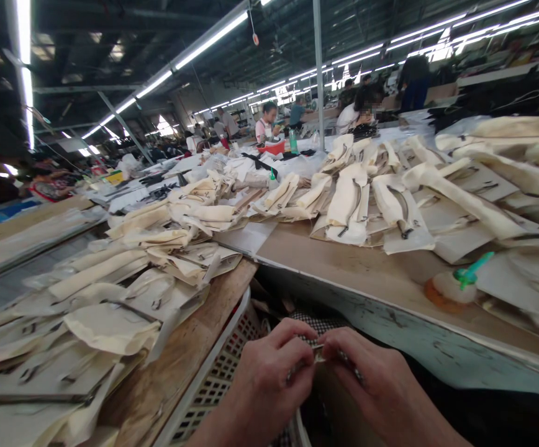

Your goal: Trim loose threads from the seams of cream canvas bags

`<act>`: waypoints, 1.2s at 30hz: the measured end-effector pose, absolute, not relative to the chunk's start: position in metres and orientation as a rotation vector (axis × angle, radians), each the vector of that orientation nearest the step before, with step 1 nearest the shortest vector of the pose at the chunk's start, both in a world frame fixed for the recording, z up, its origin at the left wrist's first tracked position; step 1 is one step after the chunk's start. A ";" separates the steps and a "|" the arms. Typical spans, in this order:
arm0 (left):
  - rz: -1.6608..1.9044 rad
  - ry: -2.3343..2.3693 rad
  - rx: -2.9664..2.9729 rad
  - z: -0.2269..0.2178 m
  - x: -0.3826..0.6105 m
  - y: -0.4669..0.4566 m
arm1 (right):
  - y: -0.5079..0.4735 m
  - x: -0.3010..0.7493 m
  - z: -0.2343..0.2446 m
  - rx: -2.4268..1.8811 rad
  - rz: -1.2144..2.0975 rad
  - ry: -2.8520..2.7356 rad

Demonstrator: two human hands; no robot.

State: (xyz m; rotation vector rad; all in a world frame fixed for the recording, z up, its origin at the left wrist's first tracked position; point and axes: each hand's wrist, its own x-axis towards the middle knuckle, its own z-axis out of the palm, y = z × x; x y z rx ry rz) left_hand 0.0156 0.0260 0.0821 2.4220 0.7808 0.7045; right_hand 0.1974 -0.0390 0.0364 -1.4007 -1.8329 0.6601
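Note:
My left hand (269, 379) and my right hand (367, 379) meet low in the middle of the view, below the table edge. Both are closed in a pinch on one small metal piece (318, 352) held between the fingertips; it looks like a zipper part, too small to name for sure. Under the hands lies black-and-white checked fabric (320, 323). A white plastic basket (218, 372) stands just left of my left hand.
Piles of cream fabric pieces with dark zippers (353, 198) cover the long wooden table (344, 267) and the left bench (111, 292). A small bottle with a green nozzle (456, 285) lies at right. Several people work at the far tables.

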 end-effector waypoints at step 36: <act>0.796 0.717 2.410 0.077 0.023 0.027 | -0.038 0.196 0.030 -1.425 0.594 -1.725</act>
